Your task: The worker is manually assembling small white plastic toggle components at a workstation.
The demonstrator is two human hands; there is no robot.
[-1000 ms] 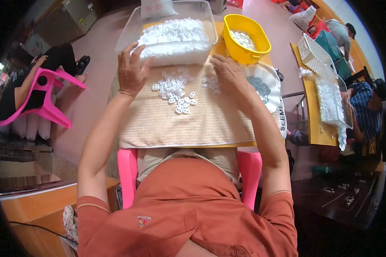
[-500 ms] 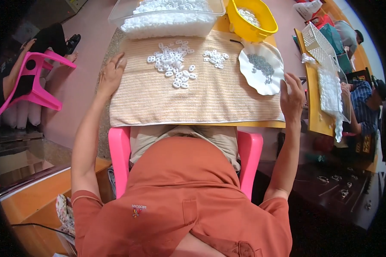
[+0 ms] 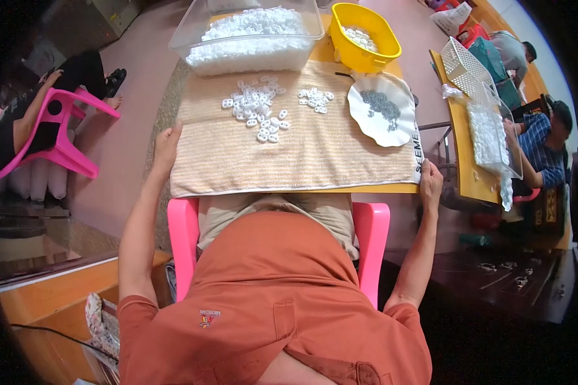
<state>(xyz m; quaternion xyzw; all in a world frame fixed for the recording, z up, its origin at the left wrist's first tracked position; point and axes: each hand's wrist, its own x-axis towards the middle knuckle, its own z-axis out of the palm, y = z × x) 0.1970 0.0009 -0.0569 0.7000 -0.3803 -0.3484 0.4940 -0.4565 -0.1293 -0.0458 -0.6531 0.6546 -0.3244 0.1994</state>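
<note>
A beige striped towel [image 3: 289,163] covers the table in front of me. My left hand [image 3: 166,147] is at its left edge, fingers closed on the border. My right hand [image 3: 431,181] pinches the towel's edge near the right front corner. On the towel lie a larger pile of small white two-holed oval pieces [image 3: 253,102] and a smaller group of white pieces [image 3: 315,99]. To their right, a white wavy-rimmed dish [image 3: 392,133] holds small dark grey bits [image 3: 380,108]. Neither hand touches the pieces or the dish.
Behind the piles stand a clear plastic bin [image 3: 250,61] full of white pieces and a yellow basin [image 3: 366,61] with pale pieces. A pink chair [image 3: 61,128] with a seated person is at left. On the right, another person sits at a yellow table [image 3: 459,147].
My right hand has come down from beside the dish to the towel's right front corner. My left hand has shifted slightly lower along the left edge, its fingers drawn together. The view has tilted slightly.
</note>
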